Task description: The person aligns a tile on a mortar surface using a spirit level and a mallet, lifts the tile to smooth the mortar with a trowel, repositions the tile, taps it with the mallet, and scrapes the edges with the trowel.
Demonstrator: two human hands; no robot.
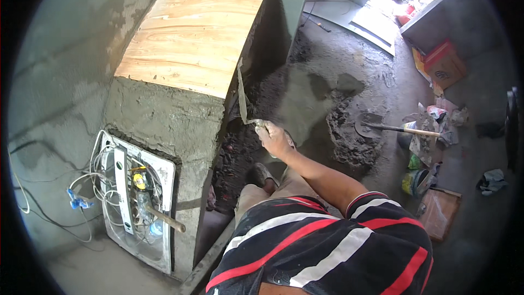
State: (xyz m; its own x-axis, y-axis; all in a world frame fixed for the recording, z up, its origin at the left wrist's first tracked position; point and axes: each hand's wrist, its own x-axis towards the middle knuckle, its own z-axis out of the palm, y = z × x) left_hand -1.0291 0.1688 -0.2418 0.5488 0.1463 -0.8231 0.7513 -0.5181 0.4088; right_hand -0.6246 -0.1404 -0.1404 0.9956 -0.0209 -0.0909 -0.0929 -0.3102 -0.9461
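Observation:
My right hand (274,140) is closed around the handle of a trowel (242,93), just right of a mortar-covered ledge. The trowel's narrow blade stands nearly edge-on beside the ledge's corner. On top of the ledge lies a large slab with a pale wood-grain face (196,30). Wet grey mortar (169,110) coats the surface in front of the slab's near edge. My left hand does not show.
A white-framed sink (169,213) on the left holds a level (121,186), hoses and a wooden-handled tool. On the floor at right, a shovel (401,128) rests in a mortar heap (352,142). Farther right are a red box (445,65), bags and a brown board (439,213).

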